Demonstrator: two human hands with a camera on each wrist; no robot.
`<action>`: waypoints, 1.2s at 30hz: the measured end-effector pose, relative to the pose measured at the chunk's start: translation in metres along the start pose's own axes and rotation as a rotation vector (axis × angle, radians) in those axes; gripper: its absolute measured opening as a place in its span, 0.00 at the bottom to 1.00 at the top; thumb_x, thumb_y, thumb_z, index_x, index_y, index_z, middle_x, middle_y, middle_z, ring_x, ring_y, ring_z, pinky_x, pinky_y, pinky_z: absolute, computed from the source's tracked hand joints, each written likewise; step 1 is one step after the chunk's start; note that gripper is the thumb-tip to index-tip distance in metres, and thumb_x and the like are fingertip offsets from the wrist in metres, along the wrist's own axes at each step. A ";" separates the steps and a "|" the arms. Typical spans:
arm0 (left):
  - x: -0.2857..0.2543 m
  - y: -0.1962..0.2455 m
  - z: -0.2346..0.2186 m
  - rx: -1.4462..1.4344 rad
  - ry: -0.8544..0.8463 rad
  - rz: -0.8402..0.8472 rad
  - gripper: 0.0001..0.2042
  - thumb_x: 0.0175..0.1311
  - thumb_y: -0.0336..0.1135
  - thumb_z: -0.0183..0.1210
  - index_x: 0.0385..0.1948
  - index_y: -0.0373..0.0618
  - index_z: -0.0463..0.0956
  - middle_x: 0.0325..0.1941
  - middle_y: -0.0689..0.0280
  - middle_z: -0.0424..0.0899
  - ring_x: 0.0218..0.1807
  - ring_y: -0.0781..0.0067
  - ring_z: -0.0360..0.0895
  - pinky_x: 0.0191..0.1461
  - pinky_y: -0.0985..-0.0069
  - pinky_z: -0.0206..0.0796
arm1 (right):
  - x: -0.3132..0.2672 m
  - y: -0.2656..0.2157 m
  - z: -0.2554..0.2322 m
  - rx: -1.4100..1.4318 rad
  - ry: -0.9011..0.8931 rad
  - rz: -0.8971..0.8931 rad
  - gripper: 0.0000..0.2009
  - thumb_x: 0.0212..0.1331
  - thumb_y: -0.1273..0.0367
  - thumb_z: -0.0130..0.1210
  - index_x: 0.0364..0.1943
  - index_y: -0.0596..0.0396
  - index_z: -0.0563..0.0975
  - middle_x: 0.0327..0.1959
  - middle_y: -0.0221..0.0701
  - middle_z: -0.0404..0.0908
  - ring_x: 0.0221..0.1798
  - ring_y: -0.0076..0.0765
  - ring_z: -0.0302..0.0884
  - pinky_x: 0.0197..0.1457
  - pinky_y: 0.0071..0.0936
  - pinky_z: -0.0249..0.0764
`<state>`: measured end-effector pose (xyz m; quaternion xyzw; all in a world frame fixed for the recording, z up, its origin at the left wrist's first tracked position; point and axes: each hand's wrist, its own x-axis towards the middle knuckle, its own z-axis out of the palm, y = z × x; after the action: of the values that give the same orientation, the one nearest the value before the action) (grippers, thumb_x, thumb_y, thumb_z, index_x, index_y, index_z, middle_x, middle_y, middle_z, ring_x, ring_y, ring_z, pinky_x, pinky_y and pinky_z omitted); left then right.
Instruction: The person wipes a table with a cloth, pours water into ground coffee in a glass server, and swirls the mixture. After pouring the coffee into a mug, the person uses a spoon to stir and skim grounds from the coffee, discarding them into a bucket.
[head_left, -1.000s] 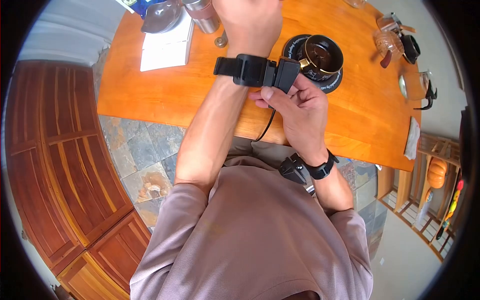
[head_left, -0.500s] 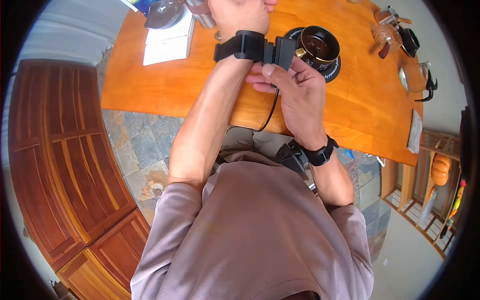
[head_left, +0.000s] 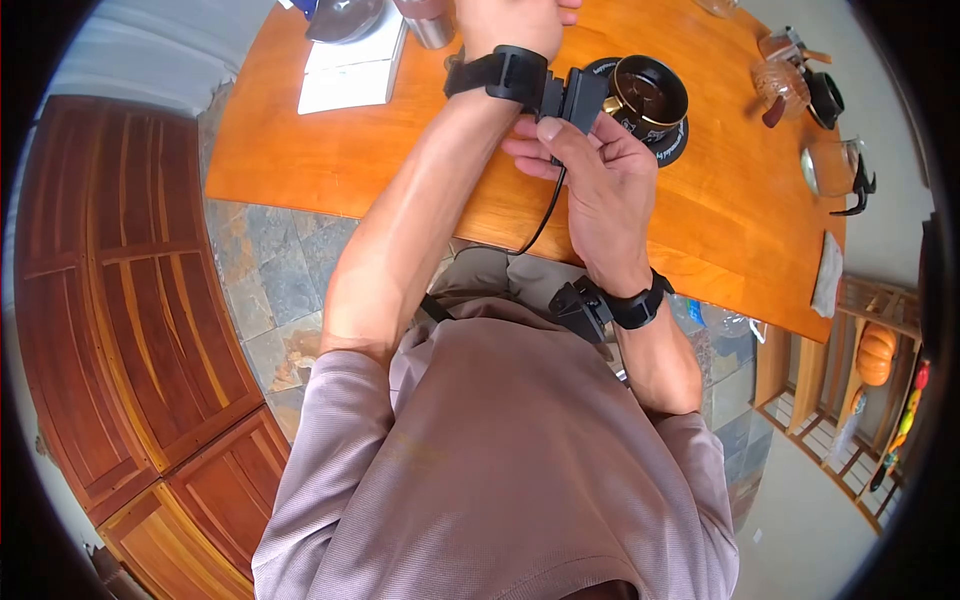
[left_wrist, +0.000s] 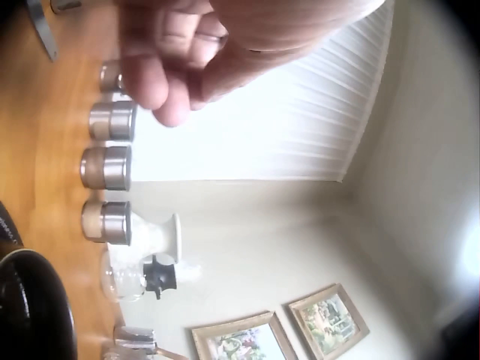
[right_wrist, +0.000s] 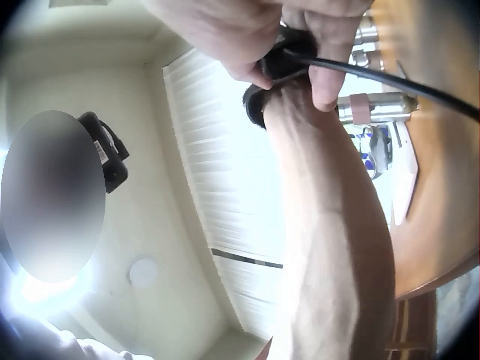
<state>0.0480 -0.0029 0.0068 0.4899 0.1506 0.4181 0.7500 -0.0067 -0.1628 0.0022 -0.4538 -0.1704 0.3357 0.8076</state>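
My right hand [head_left: 612, 200] pinches the black wrist camera [head_left: 583, 98] strapped to my left wrist, thumb on its near end. A black cable [head_left: 548, 215] hangs from that camera toward my lap. My left hand [head_left: 512, 25] is over the table, partly cut off by the head view's top edge. In the left wrist view its fingers [left_wrist: 146, 79] hang loosely bent and hold nothing. Just right of the camera, a black cup [head_left: 652, 92] with a gold handle and dark inside stands on a black saucer [head_left: 674, 150] with white lettering.
White paper [head_left: 348, 85] and a grey translucent bowl [head_left: 345, 18] are at the table's far left. A glass carafe [head_left: 830, 168] and a folded cloth [head_left: 828, 275] lie along the right side. Several metal-lidded jars [left_wrist: 106, 167] line the far edge.
My left wrist has shifted a little farther out over the table, and the right hand has followed, keeping its pinch on the wrist camera. The head view has tilted slightly.
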 end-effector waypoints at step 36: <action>-0.048 0.019 -0.011 1.299 -1.091 0.722 0.07 0.63 0.35 0.58 0.30 0.42 0.75 0.28 0.59 0.80 0.33 0.53 0.80 0.32 0.62 0.71 | -0.022 -0.012 0.024 -0.734 -0.378 -0.546 0.10 0.53 0.74 0.67 0.37 0.57 0.78 0.31 0.32 0.84 0.30 0.28 0.82 0.27 0.21 0.74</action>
<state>0.0022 -0.0301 0.0092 0.9612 -0.1808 0.1713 0.1187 -0.0318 -0.1677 0.0262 -0.5782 -0.5338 0.1060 0.6079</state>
